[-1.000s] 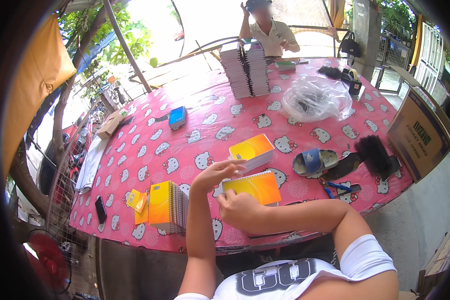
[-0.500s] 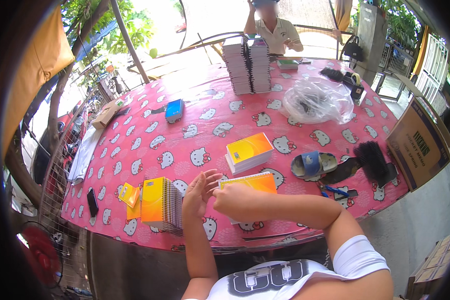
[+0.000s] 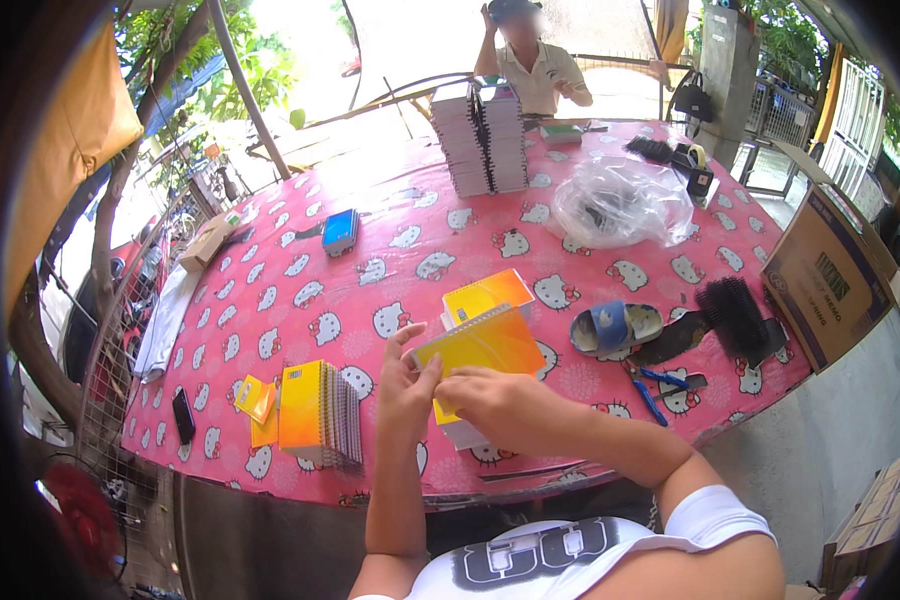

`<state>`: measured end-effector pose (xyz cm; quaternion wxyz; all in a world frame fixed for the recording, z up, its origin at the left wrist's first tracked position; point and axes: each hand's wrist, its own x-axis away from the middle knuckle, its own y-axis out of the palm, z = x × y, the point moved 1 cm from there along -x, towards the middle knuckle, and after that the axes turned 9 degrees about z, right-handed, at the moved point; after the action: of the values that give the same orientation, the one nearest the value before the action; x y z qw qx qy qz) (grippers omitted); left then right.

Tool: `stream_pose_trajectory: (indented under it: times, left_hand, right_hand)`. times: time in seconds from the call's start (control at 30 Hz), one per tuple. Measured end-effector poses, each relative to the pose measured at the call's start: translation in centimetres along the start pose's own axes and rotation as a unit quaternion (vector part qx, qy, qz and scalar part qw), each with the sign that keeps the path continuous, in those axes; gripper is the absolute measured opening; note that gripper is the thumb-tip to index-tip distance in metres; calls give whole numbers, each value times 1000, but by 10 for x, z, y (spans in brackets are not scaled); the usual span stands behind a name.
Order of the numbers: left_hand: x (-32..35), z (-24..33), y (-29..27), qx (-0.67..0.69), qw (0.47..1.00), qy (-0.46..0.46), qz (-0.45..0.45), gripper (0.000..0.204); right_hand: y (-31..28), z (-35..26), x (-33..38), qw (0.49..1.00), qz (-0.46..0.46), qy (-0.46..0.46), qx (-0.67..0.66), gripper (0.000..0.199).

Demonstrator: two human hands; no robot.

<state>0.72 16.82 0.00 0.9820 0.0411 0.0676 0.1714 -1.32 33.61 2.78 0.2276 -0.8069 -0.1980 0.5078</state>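
Observation:
A yellow-and-orange notebook [image 3: 495, 345] is held tilted above the table, with a row of holes or coils along its upper edge. My left hand [image 3: 406, 388] grips its left end, thumb in front. At the lower left edge, the fingers of my right hand [image 3: 495, 402] are pinched on the same notebook. Beneath my hands a stack of similar notebooks [image 3: 460, 432] shows only in part. Just beyond the held one lies another yellow-and-orange pile [image 3: 485, 292], partly covered by it. Left of my left wrist stands a stack of spiral-bound notebooks [image 3: 305, 405].
Small yellow pads [image 3: 257, 398] and a phone [image 3: 184, 416] lie at left. To the right are a blue slipper [image 3: 615, 328], blue-handled pliers [image 3: 655, 390], black coils [image 3: 732, 315] and a carton [image 3: 828, 280]. Farther off: tall notebook stacks [image 3: 475, 145], clear plastic [image 3: 620, 205], a blue pad stack [image 3: 340, 231], a seated person [image 3: 535, 75].
The notebook has come up off the pile and tilted. My left hand, open beside it before, has closed on its left end. The pliers show more fully now.

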Motion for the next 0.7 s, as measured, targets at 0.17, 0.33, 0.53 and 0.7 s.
stream_pose_trajectory:
  times: [0.17, 0.33, 0.53, 0.7]
  left_hand:
    - [23, 13, -7, -76, 975, 200, 54, 31]
    - [25, -3, 13, -238, 946, 219, 10, 28]
    - [31, -4, 2, -244, 926, 281, 69, 34]
    - [39, 20, 41, -428, 823, 340, 151, 38]
  right_hand:
    - [-53, 18, -3, 978, 149, 144, 9, 43]
    - [-11, 61, 33, 915, 31, 304, -265, 38]
    - [3, 39, 25, 933, 107, 252, -236, 33]
    - [14, 60, 38, 919, 95, 280, -262, 30]
